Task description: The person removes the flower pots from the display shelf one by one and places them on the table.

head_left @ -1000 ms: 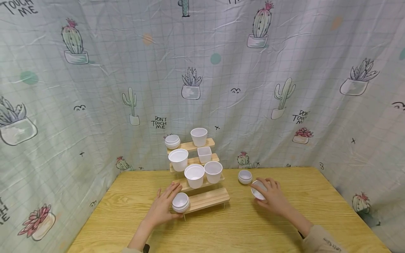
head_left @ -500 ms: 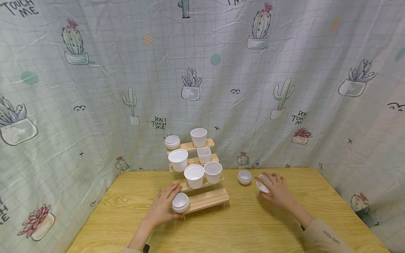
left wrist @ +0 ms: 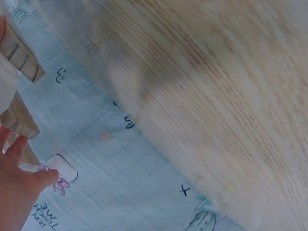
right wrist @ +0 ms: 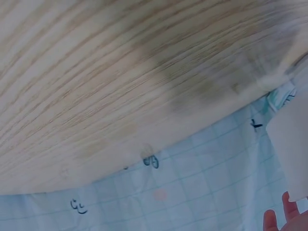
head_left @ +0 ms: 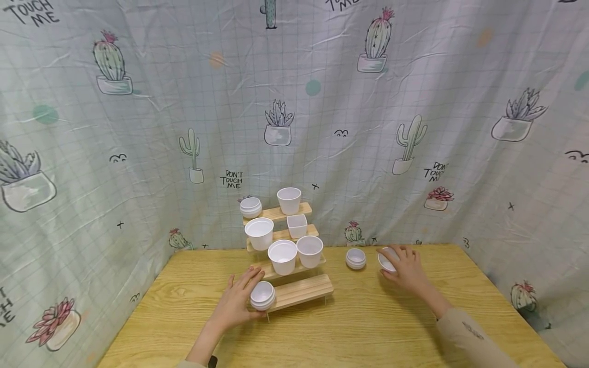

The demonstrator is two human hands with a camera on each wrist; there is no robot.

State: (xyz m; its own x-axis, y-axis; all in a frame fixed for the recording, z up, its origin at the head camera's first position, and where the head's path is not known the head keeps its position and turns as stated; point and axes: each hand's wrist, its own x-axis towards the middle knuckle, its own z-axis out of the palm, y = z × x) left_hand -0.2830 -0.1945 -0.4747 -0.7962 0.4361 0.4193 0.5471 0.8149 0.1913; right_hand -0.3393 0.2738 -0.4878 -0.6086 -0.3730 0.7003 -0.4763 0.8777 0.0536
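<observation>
My right hand [head_left: 407, 270] holds a white pot [head_left: 387, 259] by its rim over the right side of the table; part of the pot is hidden behind the fingers. In the right wrist view that pot [right wrist: 291, 144] shows at the right edge, fingertips by it. My left hand [head_left: 238, 299] is spread around a small ringed white pot [head_left: 263, 294] on the lowest step of a wooden tiered stand [head_left: 303, 292]. In the left wrist view, fingertips touch the end of a wooden step [left wrist: 21, 118], and the pot [left wrist: 6, 85] is only partly seen.
Several white pots, round ones [head_left: 282, 257] and a square one [head_left: 297, 226], stand on the upper steps. A low ringed pot [head_left: 356, 259] sits on the wooden table [head_left: 359, 327] between stand and right hand. A cactus-print curtain [head_left: 313, 122] hangs behind.
My right hand has carried its pot right and slightly toward the curtain, away from the low ringed pot. The left hand stays at the stand.
</observation>
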